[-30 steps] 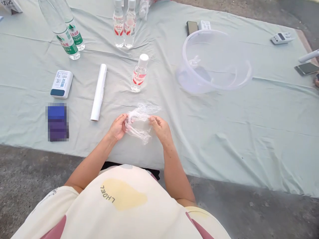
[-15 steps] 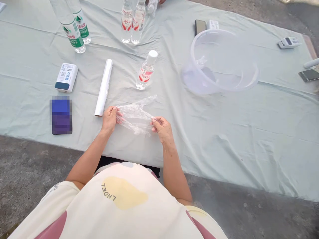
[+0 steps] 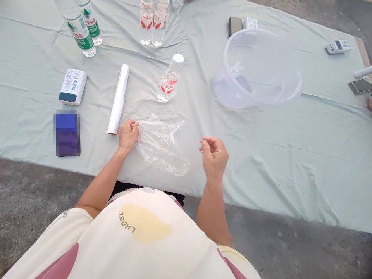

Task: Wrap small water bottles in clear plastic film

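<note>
Rough grey ground [image 3: 29,186] runs along the near edge of the scene and shows again past the far right corner. A pale green cloth [image 3: 276,155] is spread flat on it, creased in long folds, and serves as the work surface. On the near part of the cloth, just ahead of the person's torso, lies a clear plastic bag [image 3: 162,149], crumpled and partly flattened. The left hand [image 3: 128,133] pinches the bag's left edge between thumb and fingers. The right hand [image 3: 214,155] is to the right of the bag, clear of it, with fingers loosely curled and nothing in its grasp. Left of the left hand, a blurred blue-and-purple block [image 3: 66,133] rests on the cloth. A white roll [image 3: 118,99] lies lengthwise, its near end just beside the left hand. Farther left sits a white device [image 3: 72,86] with a dark end. Beyond the bag stands a small bottle [image 3: 170,79] with a red label and white cap. To the right of it, a clear plastic basin [image 3: 229,93] sits on the cloth. At the far edge stand two green-label bottles [image 3: 83,37] on the left and two red-label bottles [image 3: 151,23] near the centre. A dark phone [image 3: 234,25] lies behind the basin, and a white meter [image 3: 338,47] lies at the far right.
</note>
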`<state>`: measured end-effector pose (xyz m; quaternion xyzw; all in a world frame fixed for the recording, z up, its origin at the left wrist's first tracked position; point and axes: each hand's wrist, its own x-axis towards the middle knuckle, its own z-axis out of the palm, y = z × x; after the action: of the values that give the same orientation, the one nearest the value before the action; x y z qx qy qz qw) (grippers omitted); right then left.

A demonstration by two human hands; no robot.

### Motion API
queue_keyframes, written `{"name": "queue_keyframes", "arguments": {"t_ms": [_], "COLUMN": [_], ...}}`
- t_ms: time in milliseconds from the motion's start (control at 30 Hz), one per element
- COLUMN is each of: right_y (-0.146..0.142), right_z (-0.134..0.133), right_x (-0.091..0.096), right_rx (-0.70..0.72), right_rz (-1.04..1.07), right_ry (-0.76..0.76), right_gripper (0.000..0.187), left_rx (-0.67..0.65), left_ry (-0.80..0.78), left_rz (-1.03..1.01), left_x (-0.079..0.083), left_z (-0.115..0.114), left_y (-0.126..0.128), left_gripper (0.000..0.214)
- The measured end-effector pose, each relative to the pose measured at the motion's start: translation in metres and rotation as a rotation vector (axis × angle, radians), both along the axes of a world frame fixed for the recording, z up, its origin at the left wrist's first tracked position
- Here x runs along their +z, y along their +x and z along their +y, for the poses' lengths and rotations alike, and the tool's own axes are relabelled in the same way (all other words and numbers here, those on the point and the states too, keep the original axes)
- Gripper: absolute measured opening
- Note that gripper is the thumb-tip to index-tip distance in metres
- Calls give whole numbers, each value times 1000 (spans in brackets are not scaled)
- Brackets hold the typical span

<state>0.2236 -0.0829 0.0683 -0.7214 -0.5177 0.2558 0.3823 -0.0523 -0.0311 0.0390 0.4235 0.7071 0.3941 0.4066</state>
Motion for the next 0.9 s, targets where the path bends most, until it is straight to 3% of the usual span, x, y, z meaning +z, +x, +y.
{"name": "queue_keyframes", "arguments": {"t_ms": [133,200,300,367,467,600,667,800,900], "right_y": [-66,-87,-93,-87,-80,-85,-89,-93,-94], "right_z": [8,14,27,34,42,47,49,51,52], "right_x": [-9,-22,-37,-38,-30,-19,-19,-22,-23], "right_rx": [625,811,846,843,857,861,863,859,866], "right_rz": [-262,-455,-648,-686,-708,-724,-723,-709,-741], "right_ry": [92,51,-54,-118,-213,-332,-362,-353,-406], "right_gripper": [27,35,80,100,113,122,123,104,92], "left_rx": [-65,-106,-149,-147,-86,-1,-141,-653,-758], "left_ry": [-59,-88,-153,-188,-124,185,306,358,265], "left_rz": [23,15,18,68,241,481,462,321,445], "left_x": [5,7,10,14,27,52,62,64,54], "left_z": [1,1,-2,-7,-17,-33,-37,-31,-14], "left_y": [5,3,-8,-18,-29,-18,-1,36,51], "left_gripper": [15,17,17,11,9,16,16,17,16]}}
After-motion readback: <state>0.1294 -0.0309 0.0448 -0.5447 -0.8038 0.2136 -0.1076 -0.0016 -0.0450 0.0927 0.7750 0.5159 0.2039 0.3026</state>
